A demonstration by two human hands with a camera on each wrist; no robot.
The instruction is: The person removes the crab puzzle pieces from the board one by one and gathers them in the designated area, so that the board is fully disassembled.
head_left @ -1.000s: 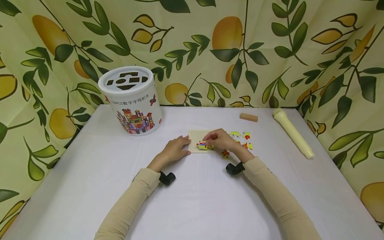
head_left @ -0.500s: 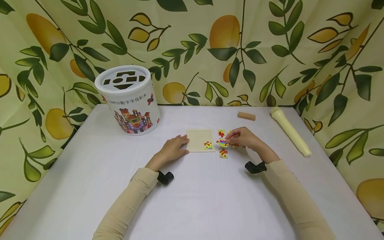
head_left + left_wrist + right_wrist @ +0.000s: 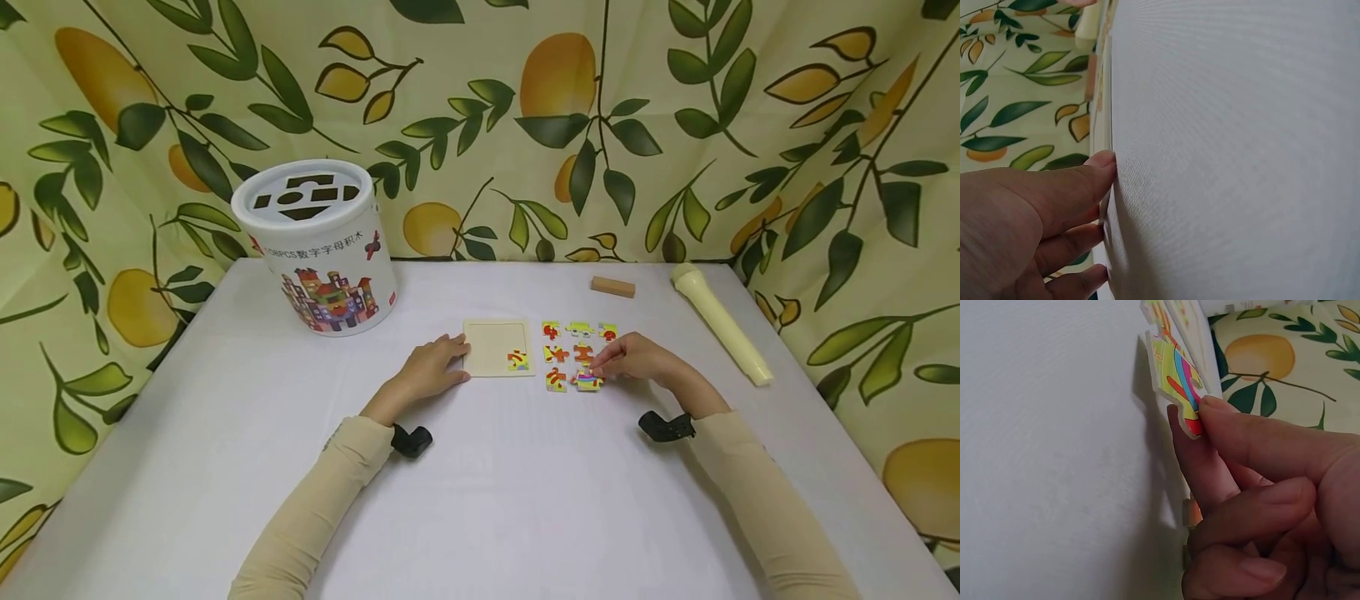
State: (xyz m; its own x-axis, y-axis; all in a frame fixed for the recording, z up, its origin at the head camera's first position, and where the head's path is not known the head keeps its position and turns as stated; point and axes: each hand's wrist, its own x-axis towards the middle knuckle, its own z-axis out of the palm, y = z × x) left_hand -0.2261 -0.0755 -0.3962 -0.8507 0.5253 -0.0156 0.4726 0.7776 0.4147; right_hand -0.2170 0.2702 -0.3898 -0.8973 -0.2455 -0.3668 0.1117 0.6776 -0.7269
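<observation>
My left hand [image 3: 431, 368] rests at the left side of a square wooden puzzle board [image 3: 491, 342]; in the left wrist view its thumb and fingertips [image 3: 1102, 159] touch the edge. One yellow puzzle piece [image 3: 517, 360] lies in the board's lower right corner. Between thumb and index finger, my right hand [image 3: 637, 358] pinches a puzzle piece [image 3: 1179, 381] with rainbow stripes. That piece is slightly tilted, close over the table beside the other loose pieces. Several of them, such as a red and yellow piece [image 3: 556, 380], lie right of the board.
A white lidded bucket [image 3: 322, 275] with shaped holes stands at the back left. At the back right lie a small wooden block [image 3: 612, 287] and a cream microphone-shaped object [image 3: 722, 325]. A patterned curtain [image 3: 450, 125] hangs behind the white table [image 3: 480, 500].
My right hand has lifted the striped piece from the board and carried it right, to the front of the loose pieces. The left hand has stayed at the board's edge.
</observation>
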